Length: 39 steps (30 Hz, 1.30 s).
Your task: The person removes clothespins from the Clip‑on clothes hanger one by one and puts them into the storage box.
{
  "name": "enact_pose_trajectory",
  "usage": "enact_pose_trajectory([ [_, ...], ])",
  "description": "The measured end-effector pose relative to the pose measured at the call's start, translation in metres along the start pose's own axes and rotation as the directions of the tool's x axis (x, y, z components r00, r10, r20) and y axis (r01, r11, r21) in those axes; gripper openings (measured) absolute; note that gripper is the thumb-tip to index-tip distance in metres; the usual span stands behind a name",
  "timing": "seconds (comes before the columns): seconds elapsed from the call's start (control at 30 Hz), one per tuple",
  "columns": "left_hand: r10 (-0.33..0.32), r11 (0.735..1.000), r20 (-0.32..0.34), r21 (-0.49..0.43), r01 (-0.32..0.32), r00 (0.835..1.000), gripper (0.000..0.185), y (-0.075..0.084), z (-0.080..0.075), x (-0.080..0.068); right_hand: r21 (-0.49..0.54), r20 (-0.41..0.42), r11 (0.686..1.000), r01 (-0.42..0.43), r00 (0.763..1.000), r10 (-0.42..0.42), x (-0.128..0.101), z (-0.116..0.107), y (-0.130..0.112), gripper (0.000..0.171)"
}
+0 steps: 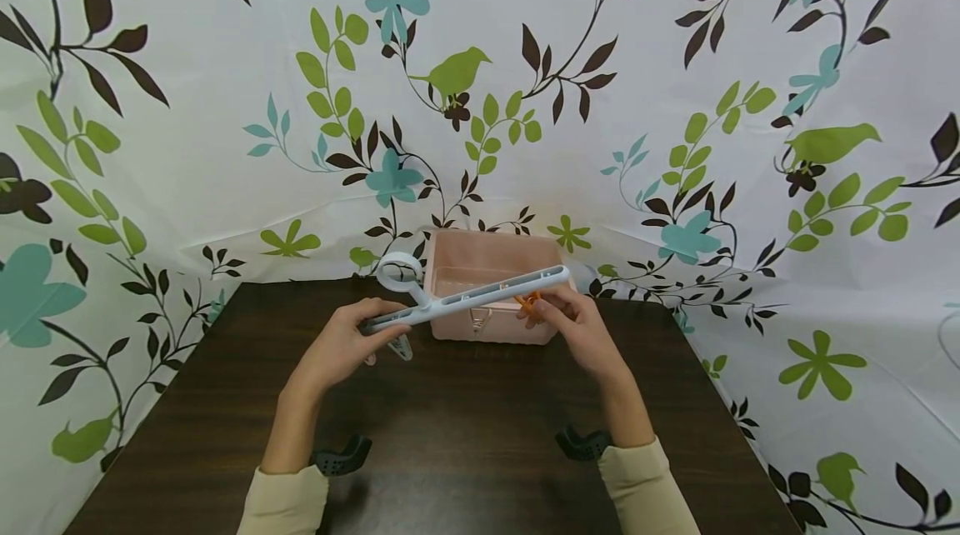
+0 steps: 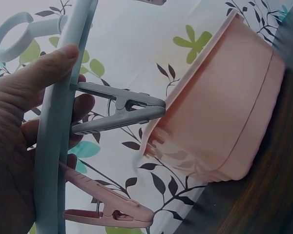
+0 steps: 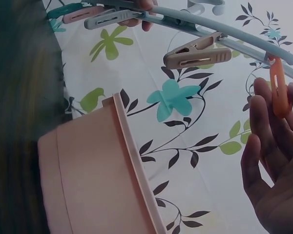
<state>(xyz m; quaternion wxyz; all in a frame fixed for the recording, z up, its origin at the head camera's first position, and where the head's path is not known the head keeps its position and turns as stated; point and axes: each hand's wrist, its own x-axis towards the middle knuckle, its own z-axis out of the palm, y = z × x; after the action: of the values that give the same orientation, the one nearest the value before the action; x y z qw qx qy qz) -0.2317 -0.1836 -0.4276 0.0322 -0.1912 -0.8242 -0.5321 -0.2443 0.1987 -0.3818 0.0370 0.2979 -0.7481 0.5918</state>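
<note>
In the head view a light blue clip hanger [image 1: 487, 295] slants up to the right, held in the air, with a ring hook [image 1: 400, 272] on its upper side. My left hand [image 1: 341, 352] grips the bar near its lower left end, thumb on top. Beneath that hand hang a grey clip [image 2: 124, 105] and a pink clip [image 2: 112, 202]. My right hand [image 1: 573, 327] pinches an orange clip [image 3: 279, 90] at the bar's right end. Between the hands, a beige clip [image 3: 198, 57] hangs from the bar. A teal clip [image 3: 68, 9] shows at the far end in the right wrist view.
Behind the hanger, a pink plastic bin [image 1: 495, 333] stands at the back of the dark wooden table [image 1: 465, 427]. A white cloth [image 1: 525, 177] printed with leaves, birds and flowers hangs behind and around the table.
</note>
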Motion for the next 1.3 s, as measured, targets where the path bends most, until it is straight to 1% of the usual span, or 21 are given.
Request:
enact_pose_trajectory([
  [0.07,-0.005,1.0,-0.005,0.011,0.005,1.0,0.038,0.0,0.0,0.001,0.033,-0.008,0.999,-0.013,1.0,0.013,0.0,0.0,0.0,0.026],
  [0.17,-0.017,0.999,-0.008,0.028,0.017,1.0,0.038,0.0,0.0,0.001,0.114,-0.022,0.993,-0.042,0.999,0.045,-0.001,0.001,0.001,0.023],
  [0.3,-0.015,0.999,-0.002,0.044,0.016,1.0,0.038,0.0,0.001,0.001,0.23,-0.037,0.97,-0.074,0.996,0.085,-0.001,0.002,0.002,0.022],
  [0.4,-0.006,0.999,0.002,0.053,0.006,1.0,0.037,-0.001,0.002,0.001,0.268,-0.047,0.96,-0.077,0.995,0.093,-0.002,0.004,0.004,0.026],
  [0.47,-0.005,0.998,0.001,0.06,0.005,1.0,0.036,-0.002,0.002,0.001,0.274,-0.062,0.959,-0.075,0.993,0.096,-0.002,0.005,0.005,0.03],
  [0.6,-0.003,0.998,0.005,0.063,0.002,1.0,0.035,-0.001,0.003,0.001,0.27,-0.098,0.959,-0.081,0.989,0.111,-0.003,0.008,0.008,0.04],
  [0.73,-0.008,0.997,0.004,0.076,0.008,1.0,0.036,0.001,0.003,0.001,0.255,-0.133,0.965,-0.062,0.986,0.098,-0.001,0.011,0.012,0.039],
  [0.83,-0.018,0.997,0.006,0.077,0.017,1.0,0.037,0.003,0.004,0.001,0.183,-0.167,0.983,-0.031,0.984,0.062,0.001,0.014,0.017,0.034],
  [0.9,-0.02,0.997,0.012,0.072,0.019,1.0,0.038,0.003,0.004,0.002,0.118,-0.179,0.993,-0.014,0.983,0.035,0.003,0.015,0.02,0.038],
  [0.97,-0.02,0.998,0.018,0.065,0.019,1.0,0.039,0.002,0.005,0.001,0.07,-0.181,0.998,0.001,0.983,0.012,0.004,0.017,0.022,0.043],
  [1.03,-0.015,0.998,0.019,0.063,0.014,1.0,0.039,0.002,0.005,0.001,0.053,-0.172,0.999,0.009,0.985,0.0,0.005,0.018,0.022,0.046],
  [1.23,0.012,0.997,0.017,0.07,-0.013,1.0,0.039,0.001,0.005,0.001,0.043,-0.136,0.999,0.012,0.991,-0.006,0.007,0.016,0.021,0.052],
  [1.3,0.015,0.997,0.015,0.069,-0.016,1.0,0.038,0.002,0.004,0.002,0.06,-0.118,0.998,0.004,0.993,0.003,0.008,0.014,0.02,0.051],
])
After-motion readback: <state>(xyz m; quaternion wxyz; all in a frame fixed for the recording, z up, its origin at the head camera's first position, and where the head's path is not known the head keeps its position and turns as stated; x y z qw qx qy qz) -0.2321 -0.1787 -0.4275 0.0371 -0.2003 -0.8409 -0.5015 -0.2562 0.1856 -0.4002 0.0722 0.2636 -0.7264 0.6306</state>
